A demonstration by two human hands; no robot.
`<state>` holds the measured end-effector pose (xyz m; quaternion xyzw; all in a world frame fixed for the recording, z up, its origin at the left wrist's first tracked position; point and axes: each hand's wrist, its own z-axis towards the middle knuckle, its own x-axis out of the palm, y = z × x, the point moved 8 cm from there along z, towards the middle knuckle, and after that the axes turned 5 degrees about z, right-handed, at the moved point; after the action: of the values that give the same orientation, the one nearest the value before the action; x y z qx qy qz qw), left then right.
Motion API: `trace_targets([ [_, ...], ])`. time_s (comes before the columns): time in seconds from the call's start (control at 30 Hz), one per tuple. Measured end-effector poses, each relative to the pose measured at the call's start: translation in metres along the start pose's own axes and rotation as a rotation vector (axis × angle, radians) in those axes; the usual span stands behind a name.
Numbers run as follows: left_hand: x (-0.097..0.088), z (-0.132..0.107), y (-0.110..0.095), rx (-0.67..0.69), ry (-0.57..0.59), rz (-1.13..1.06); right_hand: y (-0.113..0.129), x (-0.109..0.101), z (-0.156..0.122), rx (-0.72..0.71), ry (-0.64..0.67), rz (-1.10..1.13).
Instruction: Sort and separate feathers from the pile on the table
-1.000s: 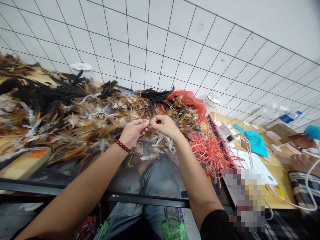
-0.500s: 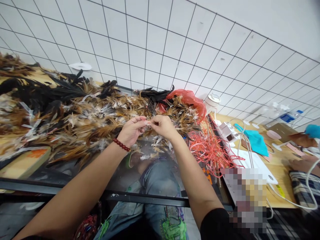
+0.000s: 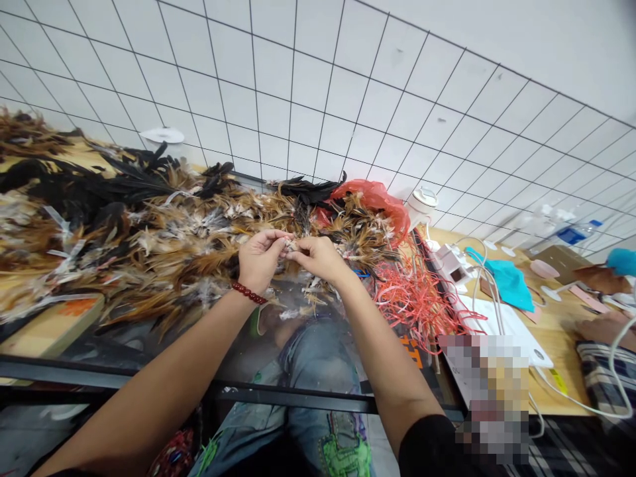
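Note:
My left hand [image 3: 259, 260], with a dark red bead bracelet [image 3: 248, 293] at the wrist, pinches thumb to forefinger. My right hand [image 3: 320, 257] meets it fingertip to fingertip, also closed in a pinch. Between the two sets of fingertips is a small pale feather [image 3: 292, 246]; most of it is hidden by the fingers. Both hands hover over the near edge of a wide heap of brown and cream feathers [image 3: 183, 232]. Longer black feathers [image 3: 134, 173] lie behind, at the left.
A red plastic bag [image 3: 375, 197] and tangled red strips [image 3: 415, 298] lie to the right. Beyond them are a white lidded cup [image 3: 423, 202], a power strip [image 3: 451, 264], cables and a turquoise cloth [image 3: 511, 281]. Another person's plaid sleeve [image 3: 603, 371] shows far right. A wire grid [image 3: 318, 93] stands behind.
My left hand has turned more upright and shifted slightly right. Both hands stay pinched together, and more of the pale feather shows between the fingertips.

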<state>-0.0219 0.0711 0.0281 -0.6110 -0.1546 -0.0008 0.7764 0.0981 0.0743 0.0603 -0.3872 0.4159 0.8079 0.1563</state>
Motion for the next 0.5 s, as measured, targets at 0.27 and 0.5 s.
trace_targets([
  [0.27,0.0,0.002,0.002,-0.039,0.025,0.011,-0.012,-0.009,-0.001,0.097,-0.072,0.169],
  [0.5,0.004,-0.001,0.003,-0.064,0.055,0.014,-0.011,-0.023,0.0,0.123,-0.206,0.258],
])
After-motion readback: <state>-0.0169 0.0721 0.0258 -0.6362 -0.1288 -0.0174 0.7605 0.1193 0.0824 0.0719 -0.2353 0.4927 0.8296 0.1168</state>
